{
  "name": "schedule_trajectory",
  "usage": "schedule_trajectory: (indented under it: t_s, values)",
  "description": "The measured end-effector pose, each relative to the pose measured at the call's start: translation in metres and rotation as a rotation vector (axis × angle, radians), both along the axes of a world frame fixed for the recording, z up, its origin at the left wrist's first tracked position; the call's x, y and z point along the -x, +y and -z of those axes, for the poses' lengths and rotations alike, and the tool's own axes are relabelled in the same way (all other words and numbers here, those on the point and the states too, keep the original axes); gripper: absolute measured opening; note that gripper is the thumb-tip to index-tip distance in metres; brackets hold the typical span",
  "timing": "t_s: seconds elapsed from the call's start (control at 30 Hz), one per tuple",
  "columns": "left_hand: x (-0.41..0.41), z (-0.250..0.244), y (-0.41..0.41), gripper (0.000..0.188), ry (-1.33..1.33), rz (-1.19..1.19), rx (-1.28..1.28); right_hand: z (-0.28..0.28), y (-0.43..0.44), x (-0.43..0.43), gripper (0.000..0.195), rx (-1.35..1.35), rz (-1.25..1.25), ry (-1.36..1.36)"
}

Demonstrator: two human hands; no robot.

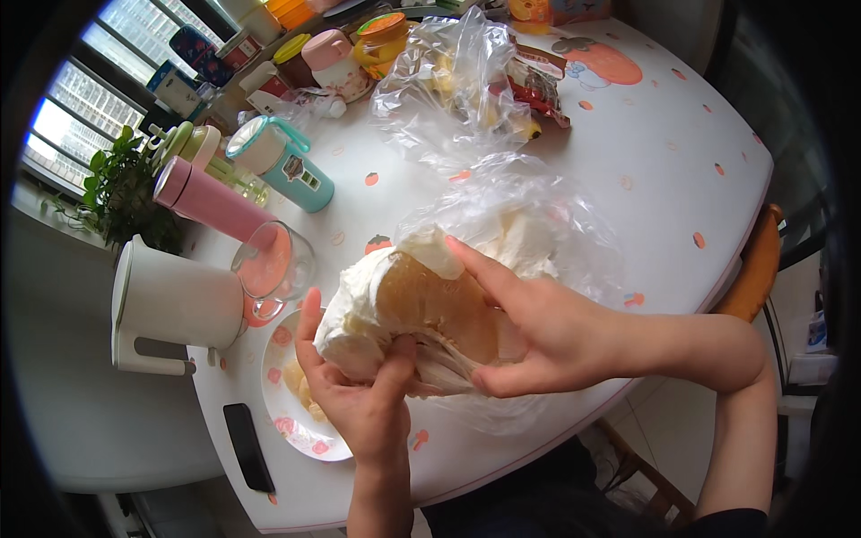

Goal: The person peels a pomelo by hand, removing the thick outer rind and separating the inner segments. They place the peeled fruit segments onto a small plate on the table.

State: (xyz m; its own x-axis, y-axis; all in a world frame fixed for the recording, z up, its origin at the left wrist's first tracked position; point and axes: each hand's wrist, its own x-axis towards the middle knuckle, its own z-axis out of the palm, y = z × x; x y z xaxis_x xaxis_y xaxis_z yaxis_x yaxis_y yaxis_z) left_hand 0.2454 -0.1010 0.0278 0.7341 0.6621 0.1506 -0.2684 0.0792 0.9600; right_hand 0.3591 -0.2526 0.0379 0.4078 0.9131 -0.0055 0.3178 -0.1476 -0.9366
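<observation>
A large piece of peeled pomelo [430, 302] is held up over the table between both hands, its amber flesh bare on one face and thick white pith around it. My left hand [363, 383] grips its lower left side, the thumb pressed in at the loosened membrane. On the right, my right hand [531, 323] holds the other side, with the index finger on top and the thumb below. Beneath and behind lies a clear plastic bag [572, 222] with white pith pieces [521, 242]. A flower-patterned plate [279, 403] partly under my left hand bears pieces of flesh [297, 385].
Left of the plate are a black phone [247, 447], a white pitcher [178, 302] and a glass mug [274, 265]. Behind stand a pink bottle [212, 198] and a turquoise tumbler [289, 171]. Farther back, a plastic bag [451, 87] holds yellow fruit. A wooden chair [750, 269] is at right.
</observation>
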Motion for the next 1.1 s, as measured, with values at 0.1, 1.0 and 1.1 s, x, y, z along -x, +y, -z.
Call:
schedule_trajectory:
  t_s: [0.1, 1.0, 1.1]
  values:
    - [0.001, 0.01, -0.002, 0.071, 0.076, 0.065, 0.036, -0.001, 0.0, 0.002, 0.096, -0.011, 0.065, -0.015]
    - [-0.001, 0.03, -0.012, 0.062, 0.188, 0.166, 0.189, 0.051, 0.006, -0.001, 0.085, -0.09, -0.027, -0.354]
    - [-0.002, 0.031, -0.011, 0.064, 0.168, 0.17, 0.228, 0.043, 0.006, -0.005, 0.084, -0.011, -0.028, -0.338]
